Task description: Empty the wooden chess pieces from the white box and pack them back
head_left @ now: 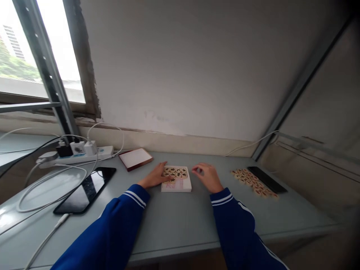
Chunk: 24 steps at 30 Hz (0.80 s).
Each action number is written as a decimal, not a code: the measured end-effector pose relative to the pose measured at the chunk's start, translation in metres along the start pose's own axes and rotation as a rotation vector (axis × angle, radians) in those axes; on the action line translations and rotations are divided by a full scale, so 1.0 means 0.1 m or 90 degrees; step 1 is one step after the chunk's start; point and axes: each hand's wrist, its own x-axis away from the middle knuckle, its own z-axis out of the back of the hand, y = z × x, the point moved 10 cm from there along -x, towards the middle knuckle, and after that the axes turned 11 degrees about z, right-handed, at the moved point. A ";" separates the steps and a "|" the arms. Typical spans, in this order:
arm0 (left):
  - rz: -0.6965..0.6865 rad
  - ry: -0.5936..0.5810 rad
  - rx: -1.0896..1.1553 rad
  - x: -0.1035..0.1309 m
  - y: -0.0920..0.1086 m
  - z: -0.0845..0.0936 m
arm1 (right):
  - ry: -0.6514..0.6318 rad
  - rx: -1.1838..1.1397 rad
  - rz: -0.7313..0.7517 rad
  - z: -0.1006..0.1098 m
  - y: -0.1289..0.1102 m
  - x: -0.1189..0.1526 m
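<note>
A shallow white box (176, 186) sits in the middle of the desk, with several round wooden Chinese chess pieces (178, 172) laid in rows at its far side. My left hand (154, 177) grips the box's left side, its thumb over the pieces and its fingers along the edge. Just off the box's right side, my right hand (208, 175) is raised with thumb and fingertips curled together. Whether a piece is between them cannot be made out. Further right, many more chess pieces (251, 182) lie in a loose spread.
A dark red box lid (135, 159) lies behind my left hand. At left are a large black phone or tablet (86, 190), white cables and a power strip (78, 156) with chargers. A black slab (267, 180) borders the spread pieces. The wall (180, 82) rises behind the desk (174, 225).
</note>
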 end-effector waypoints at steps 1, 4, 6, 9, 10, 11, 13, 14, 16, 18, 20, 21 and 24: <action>0.001 -0.001 -0.004 -0.01 0.00 0.00 | 0.022 0.067 -0.056 0.15 0.23 0.15; 0.002 -0.010 -0.008 -0.01 0.00 -0.01 | 0.017 0.290 -0.258 0.50 0.96 0.78; 0.000 -0.011 -0.008 -0.01 0.01 -0.01 | -0.037 0.380 -0.382 0.60 1.37 1.21; -0.004 -0.007 -0.004 -0.01 0.02 -0.01 | -0.101 0.417 -0.383 0.56 1.60 1.52; -0.005 -0.008 -0.003 -0.01 0.02 -0.01 | -0.112 0.420 -0.356 0.53 1.59 1.55; -0.006 -0.008 0.000 -0.01 0.01 -0.01 | -0.118 0.422 -0.332 0.50 1.55 1.55; -0.005 -0.006 0.007 -0.01 0.01 0.00 | -0.126 0.413 -0.297 0.46 1.43 1.54; -0.004 -0.004 0.010 -0.01 0.01 0.00 | -0.125 0.402 -0.286 0.46 1.37 1.53; -0.006 -0.002 0.017 0.00 0.02 0.01 | -0.112 0.377 -0.267 0.47 1.25 1.50; -0.008 -0.005 0.021 0.00 0.03 0.01 | -0.091 0.361 -0.253 0.50 1.17 1.47; -0.009 -0.007 0.023 0.00 0.04 0.01 | -0.066 0.365 -0.252 0.54 1.16 1.45; -0.010 -0.006 0.025 0.01 0.04 0.02 | -0.056 0.367 -0.254 0.55 1.18 1.45; -0.015 0.001 0.030 0.01 0.05 0.03 | -0.041 0.325 -0.260 0.51 1.26 1.44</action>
